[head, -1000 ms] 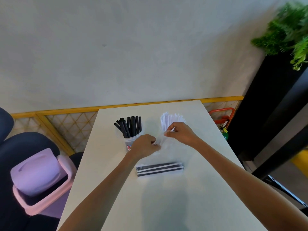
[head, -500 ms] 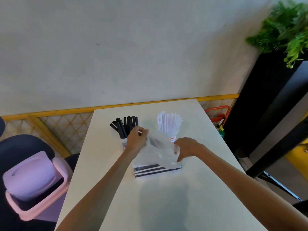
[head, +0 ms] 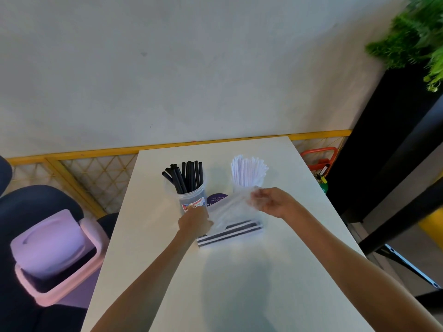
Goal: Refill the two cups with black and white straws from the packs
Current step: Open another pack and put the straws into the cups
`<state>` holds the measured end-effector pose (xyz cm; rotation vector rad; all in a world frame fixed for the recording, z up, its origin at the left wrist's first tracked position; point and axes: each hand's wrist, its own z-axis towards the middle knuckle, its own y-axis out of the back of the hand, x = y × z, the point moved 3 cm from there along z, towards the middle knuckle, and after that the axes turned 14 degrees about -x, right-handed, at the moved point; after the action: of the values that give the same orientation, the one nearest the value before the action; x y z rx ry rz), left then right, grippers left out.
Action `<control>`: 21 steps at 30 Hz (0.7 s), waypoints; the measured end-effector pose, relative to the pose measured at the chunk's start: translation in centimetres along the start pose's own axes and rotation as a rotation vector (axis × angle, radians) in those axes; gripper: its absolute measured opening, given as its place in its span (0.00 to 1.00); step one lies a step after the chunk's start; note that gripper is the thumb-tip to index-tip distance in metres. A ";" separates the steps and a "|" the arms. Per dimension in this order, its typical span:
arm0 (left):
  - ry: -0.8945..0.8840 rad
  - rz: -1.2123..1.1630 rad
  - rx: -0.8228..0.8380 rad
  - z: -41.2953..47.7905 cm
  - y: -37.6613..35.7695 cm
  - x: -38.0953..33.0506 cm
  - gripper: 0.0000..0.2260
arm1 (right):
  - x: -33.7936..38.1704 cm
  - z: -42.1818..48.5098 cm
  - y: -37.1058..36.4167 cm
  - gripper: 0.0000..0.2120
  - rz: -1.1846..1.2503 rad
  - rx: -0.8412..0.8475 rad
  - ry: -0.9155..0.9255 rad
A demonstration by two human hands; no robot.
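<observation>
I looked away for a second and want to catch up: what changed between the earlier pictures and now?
The right hand came off the white straws and now grips one end of the empty bag, raised beside them. The left hand grips the other end; from beside the black straws it dropped toward the pack. The bag is stretched between both hands. Black straws and pack stayed put.

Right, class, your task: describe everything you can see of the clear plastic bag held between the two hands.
The clear plastic bag is thin, see-through film, crumpled, with no straws showing inside. It stretches at a slant between the hands: the left hand grips its lower end, the right hand holds its higher end. It hangs over the striped straw pack on the white table; whether they touch is unclear.
</observation>
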<state>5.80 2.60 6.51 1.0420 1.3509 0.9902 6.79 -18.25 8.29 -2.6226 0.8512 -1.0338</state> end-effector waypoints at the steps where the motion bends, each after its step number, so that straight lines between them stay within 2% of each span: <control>1: 0.004 -0.009 0.042 -0.1 -0.4 0.4 0.10 | -0.4 0.4 0.0 0.13 0.080 -0.040 -0.015; 3: 0.106 -0.201 0.115 -0.1 -0.9 1.1 0.09 | -1.0 1.0 0.5 0.12 0.085 -0.122 0.010; 4: 0.244 -0.409 0.144 -0.1 -1.1 1.5 0.08 | -1.1 1.0 0.9 0.10 -0.007 -0.163 0.055; 7: 0.781 -1.172 0.192 -0.3 -1.4 2.6 0.08 | -1.1 0.2 1.6 0.05 -0.556 -0.213 0.264; 9: 0.949 -1.509 0.229 0.1 -2.0 3.1 0.08 | -1.6 -0.6 1.8 0.09 -0.928 -0.149 0.338; 11: 1.027 -1.732 0.328 0.4 -2.7 3.1 0.12 | -2.5 -0.9 1.8 0.16 -1.177 -0.052 0.387; 13: 1.115 -1.783 0.358 0.5 -3.7 2.5 0.15 | -3.2 -0.6 2.0 0.20 -1.302 -0.014 0.445; 16: 1.136 -1.613 0.151 0.3 -4.3 1.9 0.12 | -3.7 -0.3 2.5 0.14 -1.303 0.026 0.348; 18: 1.164 -1.562 0.091 -0.1 -4.4 1.6 0.08 | -3.7 0.2 2.8 0.11 -1.125 0.073 0.217; 21: 1.118 -1.480 0.092 -0.1 -4.6 1.7 0.04 | -3.1 1.5 3.7 0.11 -0.697 0.038 0.119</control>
<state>5.51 3.03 1.62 -0.7427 2.3987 0.2333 4.35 -19.47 4.04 -2.9011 -0.1069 -1.3366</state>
